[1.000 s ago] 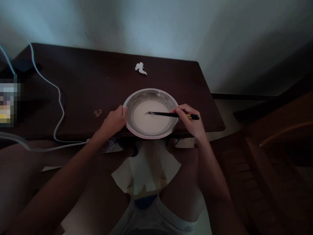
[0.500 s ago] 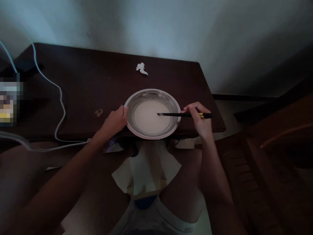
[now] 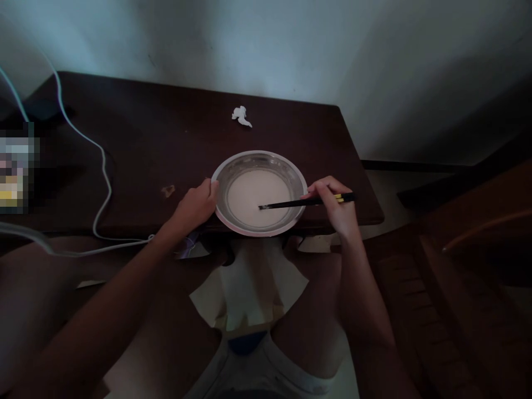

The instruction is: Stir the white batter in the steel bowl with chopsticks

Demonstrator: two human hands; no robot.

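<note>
A round metal bowl point(image 3: 219, 213) with a shiny rim rests at the front edge of the dark table. Pale, whitish liquid point(image 3: 249, 191) covers its bottom. My left hand point(image 3: 201, 200) grips the bowl's left rim, fingers closed over it. On the other side, my right hand point(image 3: 334, 202) is closed around black chopsticks point(image 3: 291, 204) with yellow bands near the back end. Their tips reach into the liquid near the bowl's middle, and the shafts pass over the right rim.
Behind the bowl lies a crumpled white tissue point(image 3: 241, 116) on the dark wooden table point(image 3: 145, 122). A white cable point(image 3: 103, 166) runs down the table's left part. At the right stands a wooden chair point(image 3: 424, 266). A pale wall point(image 3: 266, 44) rises behind the table.
The chopstick tips have moved left and toward me through the liquid, and my right hand has shifted slightly left. My left hand and the bowl have stayed in place.
</note>
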